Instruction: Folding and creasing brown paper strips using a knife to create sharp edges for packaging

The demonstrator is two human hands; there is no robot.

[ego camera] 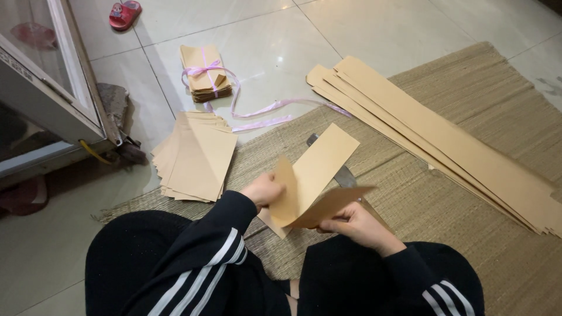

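Down on the woven mat (468,234), I see both hands, left hand (264,190) and right hand (357,225), pinching 1 brown paper piece (313,178) mid-fold, so I reckon pressing the crease needs firm fingers.

left hand (264,191) fingers curled, right hand (355,225) pinching, forearms angled inward

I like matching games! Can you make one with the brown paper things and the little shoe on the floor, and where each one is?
Things:
1. Folded brown paper piece
2. Brown paper bundle tied with pink ribbon
3. Long brown paper strips
4. Small red sandal

Places:
A. top left corner, on the tiles
B. on the woven mat, at the right
C. between both hands
D. on the tiles, above the loose sheet pile

Pairs: 1-C, 2-D, 3-B, 4-A
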